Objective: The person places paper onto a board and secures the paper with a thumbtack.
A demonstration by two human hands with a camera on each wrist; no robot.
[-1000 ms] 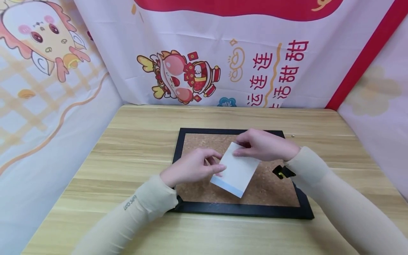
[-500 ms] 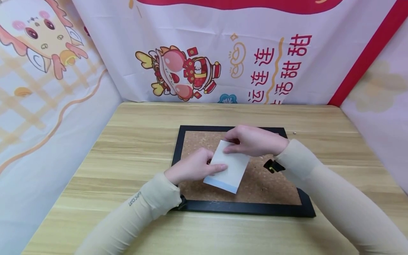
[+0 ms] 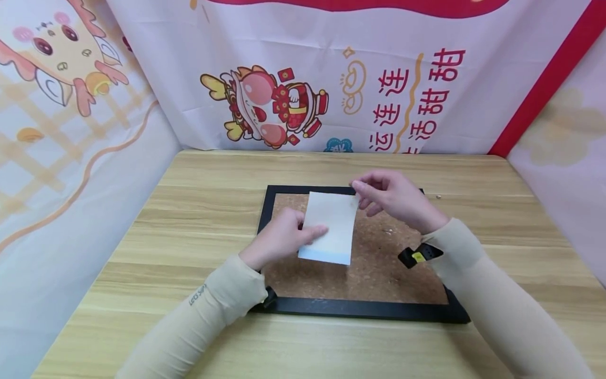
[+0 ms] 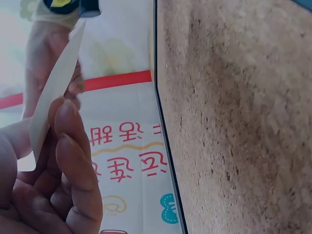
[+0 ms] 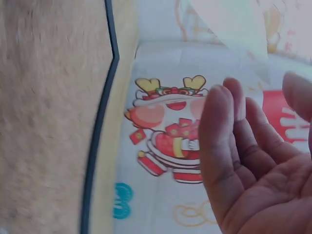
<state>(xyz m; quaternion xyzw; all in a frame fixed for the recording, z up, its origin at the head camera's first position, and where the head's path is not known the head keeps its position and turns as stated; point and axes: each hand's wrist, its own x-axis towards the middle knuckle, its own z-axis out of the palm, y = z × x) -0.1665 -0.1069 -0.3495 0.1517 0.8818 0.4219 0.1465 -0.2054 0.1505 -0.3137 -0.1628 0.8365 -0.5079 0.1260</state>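
Observation:
A white paper card [image 3: 331, 210] with a pale blue strip along its near edge is held above the cork board. My left hand [image 3: 279, 239] grips its left side, thumb on top and curled fingers beneath; the left wrist view shows the card [image 4: 58, 80] edge-on and slightly bowed. Close to its far right corner is my right hand [image 3: 397, 200]. In the right wrist view that hand [image 5: 253, 161] has thumb and fingers apart, and the card [image 5: 234, 29] appears beyond the fingertips. Below both hands lies the black-framed cork board [image 3: 397, 279], partly hidden by hands and card.
The board rests on a wood-grain table [image 3: 189, 221]. Just past its far right corner lies a tiny object [image 3: 438, 197]. A printed cloth [image 3: 293, 42] hangs behind the table, with more cloth at both sides. Black camera mounts [image 3: 418, 255] sit on the wrists.
The right hand has let go of the card and drawn back to the right. The left hand took hold of the card, which has turned more upright and shifted left and away.

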